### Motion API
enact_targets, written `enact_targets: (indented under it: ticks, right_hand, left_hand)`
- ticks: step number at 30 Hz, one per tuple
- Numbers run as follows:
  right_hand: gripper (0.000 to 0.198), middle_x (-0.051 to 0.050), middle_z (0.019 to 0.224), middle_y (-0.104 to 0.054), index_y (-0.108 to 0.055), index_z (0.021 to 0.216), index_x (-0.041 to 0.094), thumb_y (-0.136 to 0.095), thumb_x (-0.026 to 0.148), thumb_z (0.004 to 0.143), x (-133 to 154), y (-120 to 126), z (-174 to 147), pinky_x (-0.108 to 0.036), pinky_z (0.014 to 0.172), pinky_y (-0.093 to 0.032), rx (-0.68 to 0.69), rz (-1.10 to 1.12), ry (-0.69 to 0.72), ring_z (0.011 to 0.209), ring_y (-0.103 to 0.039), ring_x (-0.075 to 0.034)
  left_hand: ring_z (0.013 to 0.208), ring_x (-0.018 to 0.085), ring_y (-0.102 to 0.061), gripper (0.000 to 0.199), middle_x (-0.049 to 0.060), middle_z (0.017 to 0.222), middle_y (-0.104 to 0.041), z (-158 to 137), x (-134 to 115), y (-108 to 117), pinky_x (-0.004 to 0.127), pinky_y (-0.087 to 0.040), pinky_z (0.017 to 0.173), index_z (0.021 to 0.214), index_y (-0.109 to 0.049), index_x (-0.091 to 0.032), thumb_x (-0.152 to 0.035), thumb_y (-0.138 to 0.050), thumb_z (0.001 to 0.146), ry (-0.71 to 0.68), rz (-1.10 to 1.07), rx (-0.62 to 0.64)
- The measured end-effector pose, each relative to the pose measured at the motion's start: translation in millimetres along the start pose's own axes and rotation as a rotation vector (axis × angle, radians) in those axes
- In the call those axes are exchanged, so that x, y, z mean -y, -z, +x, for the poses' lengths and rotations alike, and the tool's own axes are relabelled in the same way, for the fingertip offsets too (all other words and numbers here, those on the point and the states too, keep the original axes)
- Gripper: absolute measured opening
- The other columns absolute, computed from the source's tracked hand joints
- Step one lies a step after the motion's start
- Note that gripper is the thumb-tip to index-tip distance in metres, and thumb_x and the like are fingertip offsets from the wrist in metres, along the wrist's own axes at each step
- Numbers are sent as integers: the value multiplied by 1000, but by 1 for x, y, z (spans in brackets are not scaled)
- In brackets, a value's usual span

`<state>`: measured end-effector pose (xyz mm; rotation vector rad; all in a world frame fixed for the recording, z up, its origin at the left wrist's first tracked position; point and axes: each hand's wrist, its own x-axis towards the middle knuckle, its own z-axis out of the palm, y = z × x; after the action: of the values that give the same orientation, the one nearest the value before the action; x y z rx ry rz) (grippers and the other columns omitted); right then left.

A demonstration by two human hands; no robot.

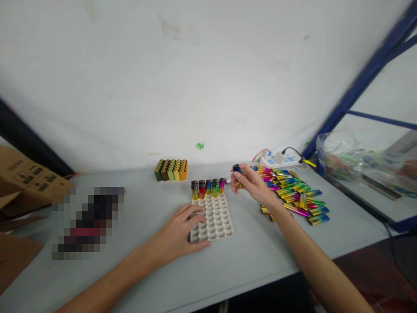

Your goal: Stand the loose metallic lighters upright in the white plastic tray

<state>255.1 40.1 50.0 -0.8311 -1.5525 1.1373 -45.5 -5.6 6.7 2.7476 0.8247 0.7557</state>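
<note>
A pale moulded tray (216, 217) with rows of small slots lies on the table in front of me. Several shiny coloured lighters (208, 188) with black tops stand upright in its far rows. My left hand (185, 228) grips the tray's near left side, fingers curled over the slots and thumb along the front edge. Right of the tray's far end, above the table, my right hand (249, 182) pinches a lighter (236, 168); its dark top shows, while the fingers hide most of its body. Beside that hand spreads a loose pile of metallic rainbow lighter sleeves (296, 191).
A block of upright gold, green and brown lighters (171, 170) stands near the wall. A white power strip (280, 160) with cables lies behind the pile. Cardboard boxes (29, 178) and a pixelated dark object (91, 221) are at left; a blue frame (358, 82) borders the right.
</note>
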Motion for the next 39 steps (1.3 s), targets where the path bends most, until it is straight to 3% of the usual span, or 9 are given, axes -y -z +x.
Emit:
enact_targets:
  ticks: [6,10,14,17,22,27,32,35,39]
  right_hand:
    - [47,9,65,-37,-56,95,23,-59,70,95,-14,-15,-10,-22,48,-23,-25,122,-164,50,-30,-9]
    - [61,9,58,-26,-44,66,23,-51,79,90,-19,-23,-13,-24,46,-14,-65,172,-279,48,-19,-8]
    - [53,8,54,-23,-37,59,24,-49,67,88,-16,-31,-14,-24,45,-12,-85,167,-337,46,-13,-8]
    - [49,8,54,-25,-39,60,24,-52,62,87,-13,-34,-16,-24,45,-13,-113,151,-325,47,-13,-8]
    - [55,8,59,-27,-52,72,22,-57,73,89,-15,-32,-16,-24,47,-14,-115,177,-302,49,-19,-9]
    - [49,2,76,-48,-66,100,23,-54,70,97,-14,-28,-16,-27,58,-39,-95,130,-124,62,-45,-13]
    - [38,-7,102,-61,-72,105,25,-65,62,96,-2,-28,-20,-35,81,-52,-133,-237,70,96,-59,-22]
    - [33,-5,89,-61,-73,98,25,-73,57,92,9,-36,-17,-35,79,-50,-190,-475,203,87,-58,-22]
    - [31,1,69,-59,-69,92,23,-69,54,97,16,-51,-6,-31,69,-44,-120,-689,227,65,-55,-17]
  left_hand:
    - [122,32,-64,35,14,129,-68,0,1,1,49,-54,108,110,-71,-20,-40,-84,85,7,-16,20]
    - [125,33,-62,34,14,130,-67,0,2,1,51,-53,110,112,-71,-20,-40,-83,87,9,-13,39]
    - [124,33,-62,33,14,130,-67,0,2,1,51,-53,110,111,-71,-20,-40,-82,87,7,-18,35]
    - [123,33,-62,34,13,129,-67,0,1,1,50,-53,110,110,-71,-20,-41,-83,87,7,-19,24]
    - [123,31,-63,32,12,129,-67,0,1,1,48,-53,110,110,-71,-21,-40,-83,87,10,-18,16]
    - [122,32,-64,35,13,129,-68,0,0,2,49,-53,110,110,-72,-21,-41,-84,85,11,-12,23]
    - [123,32,-64,36,12,128,-69,1,-2,3,48,-52,111,110,-73,-22,-42,-85,84,29,-22,20]
    - [123,31,-63,37,12,127,-69,2,-3,4,47,-52,111,110,-72,-22,-43,-86,83,31,-34,31]
    - [122,31,-63,39,12,126,-68,2,-4,4,47,-52,110,111,-71,-21,-43,-87,82,36,-20,49]
